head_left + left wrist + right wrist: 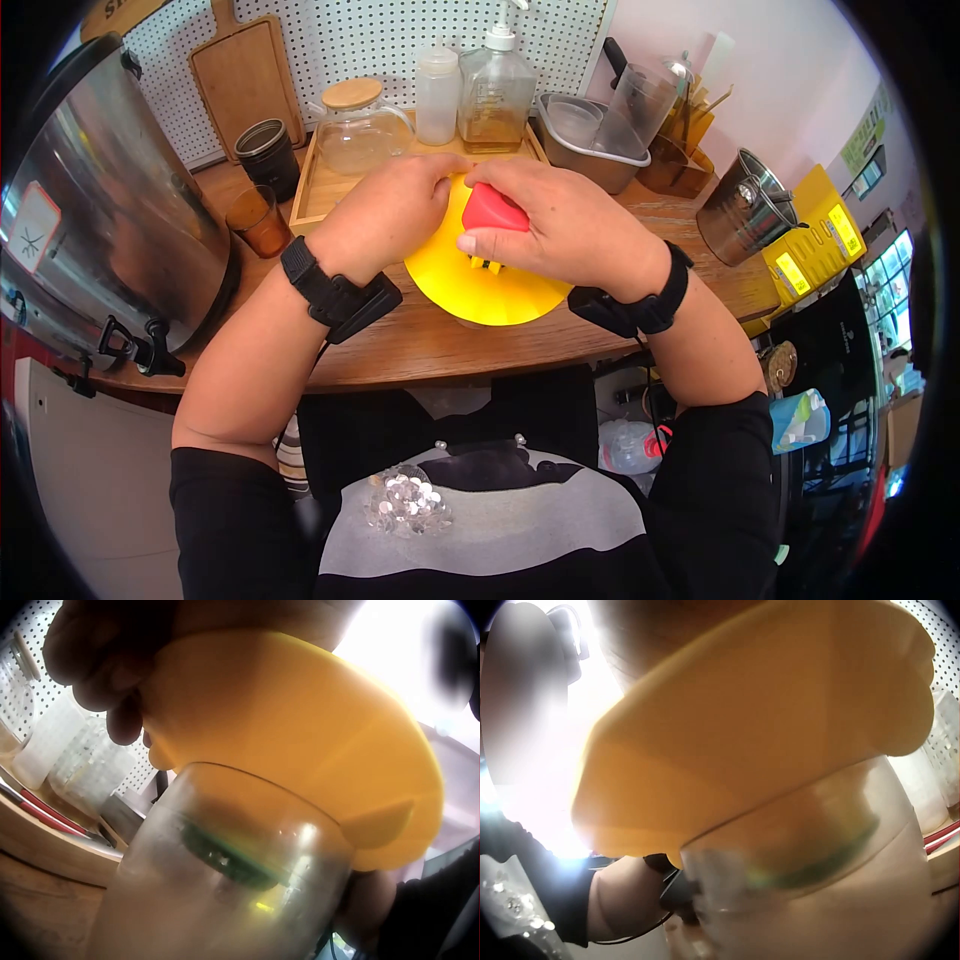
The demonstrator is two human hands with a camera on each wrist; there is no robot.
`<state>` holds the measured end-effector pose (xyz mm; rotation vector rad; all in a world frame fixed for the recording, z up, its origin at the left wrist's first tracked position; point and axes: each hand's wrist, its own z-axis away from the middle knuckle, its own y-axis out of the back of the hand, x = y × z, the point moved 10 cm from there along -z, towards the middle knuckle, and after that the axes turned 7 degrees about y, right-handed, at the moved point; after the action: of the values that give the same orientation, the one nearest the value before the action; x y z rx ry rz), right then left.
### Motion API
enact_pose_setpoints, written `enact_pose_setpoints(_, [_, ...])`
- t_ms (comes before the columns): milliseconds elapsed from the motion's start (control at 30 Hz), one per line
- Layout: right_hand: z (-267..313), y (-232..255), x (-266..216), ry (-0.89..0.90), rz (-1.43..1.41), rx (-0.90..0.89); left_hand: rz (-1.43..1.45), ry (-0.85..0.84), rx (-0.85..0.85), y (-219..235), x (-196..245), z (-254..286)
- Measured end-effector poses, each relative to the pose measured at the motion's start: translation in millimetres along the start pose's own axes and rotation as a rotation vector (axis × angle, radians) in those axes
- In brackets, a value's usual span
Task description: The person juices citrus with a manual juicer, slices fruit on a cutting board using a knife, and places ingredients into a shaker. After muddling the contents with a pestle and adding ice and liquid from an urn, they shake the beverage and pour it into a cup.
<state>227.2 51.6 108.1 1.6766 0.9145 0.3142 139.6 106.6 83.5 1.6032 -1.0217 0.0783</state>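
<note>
On my head feed, the yellow disc (490, 302) sits over the wooden counter (440, 362), in front of the wooden tray (310, 190). I see the right hand (585, 220) wrapped about the red piece (497, 212) on top, thumb along its near side. The left hand (393, 208) is close beside it at the disc's far-left edge. I expect the red piece to be the surest hold: chunky, central, probably light.

My left wrist feed shows the left fingers curled onto the disc's rim, which looks thin and smooth. I judge it light plastic, somewhat flexible, so I'd steady it there without squeezing. It rests over the mouth of a clear jar (199, 919), with a green part (229, 862) inside.

From the right wrist feed I can't tell the right fingers' grip. The jar looks smooth, perhaps slippery and breakable if glass; I'd brace its side and keep the disc's push straight down.
</note>
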Motion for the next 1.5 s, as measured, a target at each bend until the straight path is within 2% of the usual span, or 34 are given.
enact_pose_setpoints(33, [1, 2, 1, 0.000, -0.001, 0.000, -0.014, 0.002, -0.009, -1, -1, 0])
enact_pose_setpoints(100, [3, 6, -13, 0.168, -0.068, -0.032, 0.007, 0.012, -0.033, -1, 1, 0])
enact_pose_setpoints(200, [4, 11, -16, 0.224, -0.100, -0.071, 0.047, 0.034, -0.057, -4, -1, -1])
enact_pose_setpoints(333, [2, 2, -19, 0.198, -0.025, -0.095, 0.076, -0.001, -0.006, -2, 0, -2])
enact_pose_setpoints(400, [0, 1, -11, 0.098, 0.031, -0.027, 0.043, -0.026, 0.017, -1, 0, -2])
enact_pose_setpoints(467, [-1, 2, -10, 0.073, 0.018, 0.024, 0.006, -0.051, 0.037, 2, 2, -1])
enact_pose_setpoints(500, [-1, 5, -7, 0.048, 0.004, 0.075, 0.008, -0.010, -0.004, 0, 0, -2])
enact_pose_setpoints(600, [0, 2, 4, 0.005, -0.008, 0.074, -0.005, 0.044, -0.059, -1, 2, 0])
enact_pose_setpoints(667, [1, 5, 0, 0.059, -0.042, 0.035, -0.016, 0.057, -0.067, -3, 0, 0])
enact_pose_setpoints(733, [1, 5, -7, 0.115, -0.076, -0.009, 0.085, -0.047, -0.002, -1, 3, 0])
enact_pose_setpoints(800, [2, 2, -16, 0.192, -0.044, -0.051, 0.108, -0.040, -0.006, -3, -1, -1])
enact_pose_setpoints(933, [-1, 0, -19, 0.145, 0.033, -0.073, 0.085, -0.057, -0.002, -2, 3, -1])
enact_pose_setpoints(1000, [-4, 0, -10, 0.040, 0.118, 0.016, 0.042, -0.019, -0.025, 0, 4, -1])
enact_pose_setpoints(1100, [-7, 0, 0, 0.044, 0.014, 0.111, 0.008, 0.020, -0.027, -2, 0, -1])
enact_pose_setpoints(1233, [-2, 8, -5, 0.096, 0.030, 0.104, 0.041, -0.007, -0.001, 1, 3, 1])
enact_pose_setpoints(1400, [0, 6, -19, 0.181, 0.014, -0.014, 0.073, -0.050, 0.005, -2, 2, -1])
enact_pose_setpoints(1500, [-3, 1, -12, 0.101, 0.044, 0.016, 0.045, -0.063, 0.032, -3, -2, -4])
